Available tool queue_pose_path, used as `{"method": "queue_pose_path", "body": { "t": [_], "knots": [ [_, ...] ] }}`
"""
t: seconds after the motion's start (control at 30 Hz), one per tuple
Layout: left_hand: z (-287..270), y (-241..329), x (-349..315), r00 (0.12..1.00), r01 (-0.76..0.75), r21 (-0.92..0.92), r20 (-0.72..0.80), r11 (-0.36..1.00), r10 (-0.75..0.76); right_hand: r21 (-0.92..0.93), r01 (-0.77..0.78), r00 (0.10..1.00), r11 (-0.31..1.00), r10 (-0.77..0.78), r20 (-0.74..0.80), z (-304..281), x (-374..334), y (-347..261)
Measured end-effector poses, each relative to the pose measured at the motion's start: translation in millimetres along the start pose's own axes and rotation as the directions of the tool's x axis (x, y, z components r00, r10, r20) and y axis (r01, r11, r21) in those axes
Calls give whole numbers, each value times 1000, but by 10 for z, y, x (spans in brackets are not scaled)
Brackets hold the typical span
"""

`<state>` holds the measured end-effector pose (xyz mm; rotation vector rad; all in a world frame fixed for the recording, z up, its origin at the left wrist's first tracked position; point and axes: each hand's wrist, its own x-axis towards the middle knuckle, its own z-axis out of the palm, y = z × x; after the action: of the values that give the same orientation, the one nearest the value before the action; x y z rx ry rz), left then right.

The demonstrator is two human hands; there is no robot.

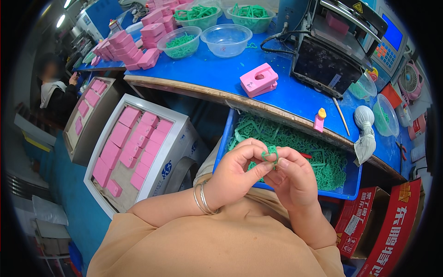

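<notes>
From my remote feed, I've got the left hand (240, 171) and right hand (295, 180) up over the near side of the shallow blue plastic bin (341, 193), wrists angled inward, fingers curled. Both are pinching a small, loopy green plastic-looking piece (272, 150) between fingertips, right above the tangled green scraps (325, 171) in that bin.

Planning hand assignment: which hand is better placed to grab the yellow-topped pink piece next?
Probably the right hand: it is nearer the yellow-topped pink piece at the edge of the blue bench. The left hand is farther left; both hands hold the green piece.
</notes>
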<state>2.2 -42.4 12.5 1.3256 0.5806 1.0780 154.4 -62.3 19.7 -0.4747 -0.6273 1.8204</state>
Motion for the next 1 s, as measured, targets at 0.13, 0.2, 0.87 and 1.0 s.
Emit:
{"method": "queue_pose_path", "body": {
  "t": [0.13,0.2,0.87,1.0],
  "knots": [
    [8,15,1,1000,3,-3,-9,1000,-3,-34,16,999,999,-15,31,-8,12,3],
    [15,30,2,999,41,-18,-30,999,-41,-5,-6,999,1000,6,-36,35,12,-16],
    [38,52,1,996,-48,6,-81,999,48,-171,109,980,979,-135,-147,29,15,16],
    [66,60,8,994,-6,-6,-112,1000,5,-341,160,965,926,-219,-142,58,11,31]
  ]
}}
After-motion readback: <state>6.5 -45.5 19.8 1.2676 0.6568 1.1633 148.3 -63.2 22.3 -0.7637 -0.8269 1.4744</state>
